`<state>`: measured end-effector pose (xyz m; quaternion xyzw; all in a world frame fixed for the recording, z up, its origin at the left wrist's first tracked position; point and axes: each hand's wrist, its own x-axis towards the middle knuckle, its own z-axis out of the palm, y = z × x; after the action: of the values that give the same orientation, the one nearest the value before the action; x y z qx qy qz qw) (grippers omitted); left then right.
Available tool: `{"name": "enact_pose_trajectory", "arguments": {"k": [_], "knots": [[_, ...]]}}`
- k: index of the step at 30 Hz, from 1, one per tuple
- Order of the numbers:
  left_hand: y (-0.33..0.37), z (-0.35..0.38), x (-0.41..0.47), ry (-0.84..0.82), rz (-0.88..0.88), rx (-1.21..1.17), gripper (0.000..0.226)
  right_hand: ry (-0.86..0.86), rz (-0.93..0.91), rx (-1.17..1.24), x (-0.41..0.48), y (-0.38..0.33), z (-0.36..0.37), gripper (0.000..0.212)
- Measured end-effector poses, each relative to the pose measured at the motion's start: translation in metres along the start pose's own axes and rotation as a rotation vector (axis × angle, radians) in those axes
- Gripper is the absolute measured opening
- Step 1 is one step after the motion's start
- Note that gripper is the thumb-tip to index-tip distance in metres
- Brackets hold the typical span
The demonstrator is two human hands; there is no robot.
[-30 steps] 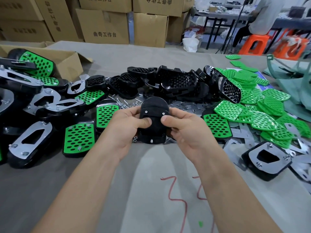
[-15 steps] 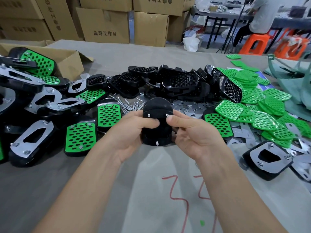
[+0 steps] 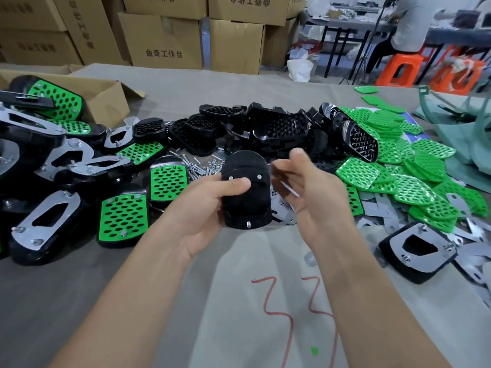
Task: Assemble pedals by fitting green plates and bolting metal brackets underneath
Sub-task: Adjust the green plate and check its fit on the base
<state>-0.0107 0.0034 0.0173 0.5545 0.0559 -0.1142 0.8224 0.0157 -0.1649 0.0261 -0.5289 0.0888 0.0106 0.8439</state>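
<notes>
My left hand (image 3: 210, 205) grips a black pedal (image 3: 245, 189) above the table, its underside toward me with three bolt ends sticking out. My right hand (image 3: 310, 192) hovers just right of the pedal, apart from it, fingers loosely curled and blurred; whether it holds anything I cannot tell. Loose green plates (image 3: 414, 179) lie heaped to the right. Flat metal brackets (image 3: 377, 208) lie under and beside them. Bare black pedal shells (image 3: 265, 128) are piled behind the held pedal.
Loose bolts and nuts (image 3: 202, 167) lie behind my left hand. Finished pedals with brackets (image 3: 45, 221) and green faces (image 3: 123, 216) crowd the left. One bracketed pedal (image 3: 417, 248) sits at right. An open carton (image 3: 101, 96) stands far left. Cardboard boxes and a seated person are beyond the table.
My right hand has let go of the pedal and moved off to the right. The left hand alone now holds it, raised slightly.
</notes>
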Motion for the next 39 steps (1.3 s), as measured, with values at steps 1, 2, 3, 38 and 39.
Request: {"name": "enact_pose_trajectory", "arguments": {"k": [1,2,3,38,39], "knots": [[0.001,-0.001,0.000,0.016,-0.007,0.001,0.039,0.070,-0.046,-0.005,0.004,-0.001,-0.003,0.027],[0.001,-0.002,0.000,0.031,-0.013,0.002,0.041,0.125,-0.108,-0.094,0.007,-0.002,-0.007,0.030],[0.002,-0.002,0.000,0.044,-0.020,0.000,0.044,0.168,-0.172,-0.262,0.009,-0.002,-0.011,0.029],[0.005,-0.019,0.012,0.251,-0.021,-0.090,0.016,-0.076,-0.209,-1.545,-0.009,-0.009,-0.015,0.035],[0.004,-0.018,0.012,0.250,-0.024,-0.088,0.017,-0.076,-0.205,-1.533,-0.010,-0.007,-0.012,0.032]]}}
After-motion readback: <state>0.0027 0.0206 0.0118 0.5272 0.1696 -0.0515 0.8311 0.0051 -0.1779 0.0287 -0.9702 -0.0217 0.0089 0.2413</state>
